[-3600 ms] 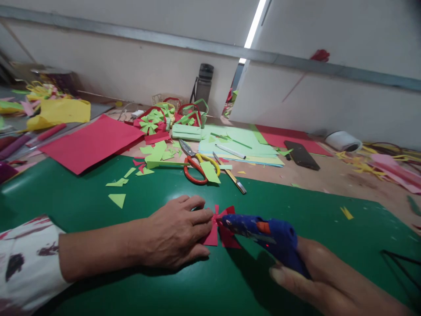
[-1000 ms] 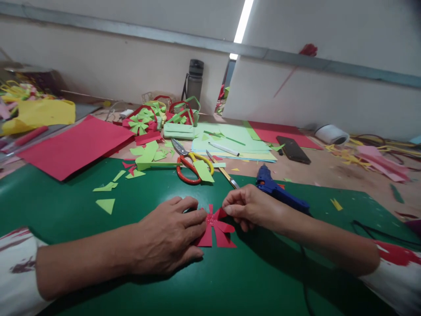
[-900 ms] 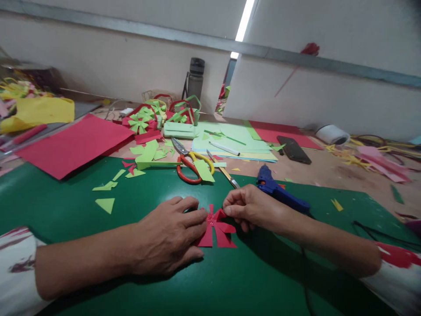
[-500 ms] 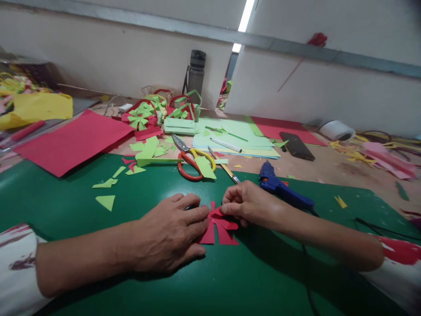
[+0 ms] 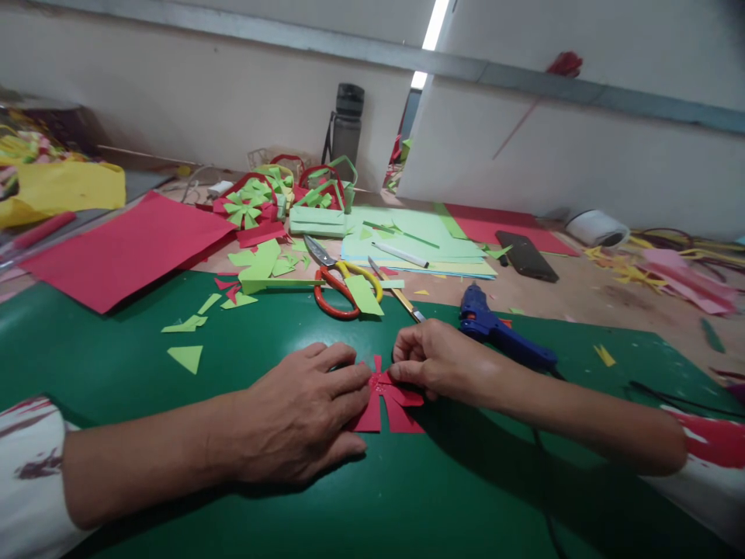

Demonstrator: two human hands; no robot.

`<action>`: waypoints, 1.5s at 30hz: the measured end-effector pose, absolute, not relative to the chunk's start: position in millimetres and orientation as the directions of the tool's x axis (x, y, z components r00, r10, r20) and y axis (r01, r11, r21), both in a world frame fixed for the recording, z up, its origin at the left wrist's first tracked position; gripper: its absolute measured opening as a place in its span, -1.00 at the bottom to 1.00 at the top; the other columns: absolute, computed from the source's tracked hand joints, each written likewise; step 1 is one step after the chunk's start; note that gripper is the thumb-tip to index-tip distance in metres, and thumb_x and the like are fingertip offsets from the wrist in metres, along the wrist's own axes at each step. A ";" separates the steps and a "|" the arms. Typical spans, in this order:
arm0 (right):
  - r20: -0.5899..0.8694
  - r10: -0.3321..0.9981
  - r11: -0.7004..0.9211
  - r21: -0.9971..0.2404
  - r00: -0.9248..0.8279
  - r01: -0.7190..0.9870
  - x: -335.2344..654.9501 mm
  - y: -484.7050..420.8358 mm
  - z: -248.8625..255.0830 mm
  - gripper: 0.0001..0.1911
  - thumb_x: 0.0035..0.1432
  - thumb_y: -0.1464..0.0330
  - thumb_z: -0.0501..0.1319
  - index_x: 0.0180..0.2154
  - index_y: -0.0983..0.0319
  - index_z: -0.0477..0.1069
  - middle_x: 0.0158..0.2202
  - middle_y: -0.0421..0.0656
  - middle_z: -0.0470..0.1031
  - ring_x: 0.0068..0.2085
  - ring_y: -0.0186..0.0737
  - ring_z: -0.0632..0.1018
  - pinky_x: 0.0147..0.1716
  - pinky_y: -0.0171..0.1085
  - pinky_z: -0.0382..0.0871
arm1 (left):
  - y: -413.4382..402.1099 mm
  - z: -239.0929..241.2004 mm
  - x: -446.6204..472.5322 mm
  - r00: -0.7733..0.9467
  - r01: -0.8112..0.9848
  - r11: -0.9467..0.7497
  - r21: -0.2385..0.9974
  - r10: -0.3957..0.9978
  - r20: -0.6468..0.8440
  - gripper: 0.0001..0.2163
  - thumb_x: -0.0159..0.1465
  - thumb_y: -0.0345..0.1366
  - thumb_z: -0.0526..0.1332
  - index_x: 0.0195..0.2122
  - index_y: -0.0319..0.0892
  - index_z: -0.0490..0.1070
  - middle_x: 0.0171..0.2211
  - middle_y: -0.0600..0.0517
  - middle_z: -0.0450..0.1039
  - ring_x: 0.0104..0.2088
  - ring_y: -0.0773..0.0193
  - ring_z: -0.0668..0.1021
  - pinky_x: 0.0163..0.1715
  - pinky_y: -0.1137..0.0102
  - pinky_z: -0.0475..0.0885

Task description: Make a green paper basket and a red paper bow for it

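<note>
Two hands meet on my red paper flower [image 5: 389,400]. Left hand [image 5: 303,415] flat, fingers spread, pressing its left petals. Right hand [image 5: 439,362] pinches the top-right petal at its fingertips; glue gun [image 5: 504,340] just behind it.

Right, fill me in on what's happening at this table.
A person is working a red paper pinwheel shape on a green mat. The left hand lies flat on its left side, and the right hand pinches a flap near the centre. A blue glue gun lies just behind the right hand; scissors sit further back.
</note>
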State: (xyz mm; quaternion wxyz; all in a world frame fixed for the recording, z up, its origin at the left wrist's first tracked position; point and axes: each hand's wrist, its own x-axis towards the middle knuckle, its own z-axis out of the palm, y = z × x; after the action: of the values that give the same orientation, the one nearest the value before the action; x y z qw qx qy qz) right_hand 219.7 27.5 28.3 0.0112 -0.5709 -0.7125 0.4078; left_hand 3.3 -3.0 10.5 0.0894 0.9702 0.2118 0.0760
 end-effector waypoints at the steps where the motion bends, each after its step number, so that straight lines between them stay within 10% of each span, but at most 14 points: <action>1: -0.446 0.825 0.024 -0.587 -0.347 0.810 219.4 27.5 28.4 -0.90 0.00 0.35 0.16 -0.51 0.23 0.31 -0.65 -0.26 0.38 -0.65 -0.40 0.39 -0.73 -0.45 0.14 | -3.1 10.4 3.3 0.899 0.397 -0.895 0.204 0.424 0.111 -0.67 0.32 -0.11 -0.03 -0.10 -0.24 0.35 -0.10 -0.12 0.37 -0.13 0.02 0.31 -0.16 0.12 0.29; 37: -0.354 0.872 0.106 -0.538 -0.338 0.836 213.6 20.3 41.0 -0.92 0.01 0.38 0.13 -0.49 0.23 0.31 -0.63 -0.24 0.40 -0.60 -0.36 0.39 -0.67 -0.41 0.11 | 4.6 12.3 25.1 0.874 0.441 -0.864 0.244 0.475 0.103 -0.50 0.29 0.10 -0.18 -0.23 -0.18 0.35 -0.31 -0.05 0.32 -0.34 0.15 0.23 -0.29 0.23 0.19; 45: -0.562 0.734 -0.255 -0.748 -0.380 0.613 236.1 7.0 39.8 -0.90 -0.02 0.49 0.12 -0.37 0.25 0.34 -0.60 -0.32 0.34 -0.65 -0.47 0.35 -0.68 -0.47 0.22 | 5.9 11.8 24.3 0.878 0.435 -0.867 0.244 0.469 0.100 -0.51 0.30 0.09 -0.19 -0.28 -0.18 0.34 -0.32 -0.04 0.31 -0.35 0.16 0.23 -0.31 0.25 0.18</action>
State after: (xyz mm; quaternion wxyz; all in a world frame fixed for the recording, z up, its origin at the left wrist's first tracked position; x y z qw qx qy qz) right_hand 236.1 7.0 39.8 0.0536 -0.5540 -0.6078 0.5664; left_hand 24.3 5.9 11.8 0.1078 0.9629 0.2347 0.0782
